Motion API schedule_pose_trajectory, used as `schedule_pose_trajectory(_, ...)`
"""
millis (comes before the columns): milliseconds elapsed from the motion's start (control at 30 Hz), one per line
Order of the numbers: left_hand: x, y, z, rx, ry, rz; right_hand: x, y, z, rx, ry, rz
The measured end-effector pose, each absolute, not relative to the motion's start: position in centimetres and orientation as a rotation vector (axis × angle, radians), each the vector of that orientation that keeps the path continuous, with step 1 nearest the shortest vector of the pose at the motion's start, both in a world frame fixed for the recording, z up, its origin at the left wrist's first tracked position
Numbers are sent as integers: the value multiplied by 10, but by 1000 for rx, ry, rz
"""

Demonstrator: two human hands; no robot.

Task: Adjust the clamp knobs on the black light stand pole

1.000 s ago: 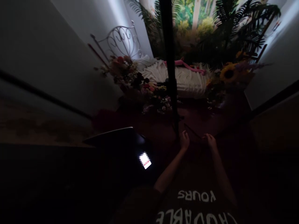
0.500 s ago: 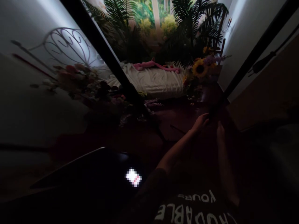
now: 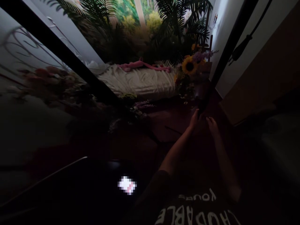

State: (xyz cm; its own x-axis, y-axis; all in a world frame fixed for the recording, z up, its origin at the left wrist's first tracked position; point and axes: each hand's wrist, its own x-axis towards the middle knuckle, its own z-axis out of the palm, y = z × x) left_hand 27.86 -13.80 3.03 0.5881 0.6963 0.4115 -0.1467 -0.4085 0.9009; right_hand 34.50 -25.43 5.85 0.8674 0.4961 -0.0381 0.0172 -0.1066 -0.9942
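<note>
Both my arms reach forward to the dark pole [image 3: 225, 57] on the right, which slants down toward the floor. My left hand [image 3: 195, 118] is at the pole's lower part, on its left side, with fingers raised beside it; shadow hides how they close. My right hand [image 3: 211, 123] is just right of the pole's lower end, fingers slightly bent and apart from the pole as far as the dim light shows. A black plug on a cable [image 3: 242, 48] hangs near the pole, higher up.
A second dark pole [image 3: 58, 53] crosses the left side. Behind are a bed with a cream cover [image 3: 150, 82], a pink plush toy [image 3: 133, 65], sunflowers [image 3: 188, 65] and palm leaves. A dark flat surface with a bright blurred patch [image 3: 127, 185] lies at lower left.
The view has shifted, and the poles and bed appear farther left. My right hand has risen and its fingers now point left toward the pole. My left hand looks more upright.
</note>
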Motion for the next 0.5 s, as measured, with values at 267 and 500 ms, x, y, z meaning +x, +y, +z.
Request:
schedule_pose_trajectory(267,277,-138,28,1744,490,994,342,-253,65,-1508,-548,357)
schedule_pose_trajectory(500,275,-139,32,1721,484,945,336,-248,78,-1537,-599,129)
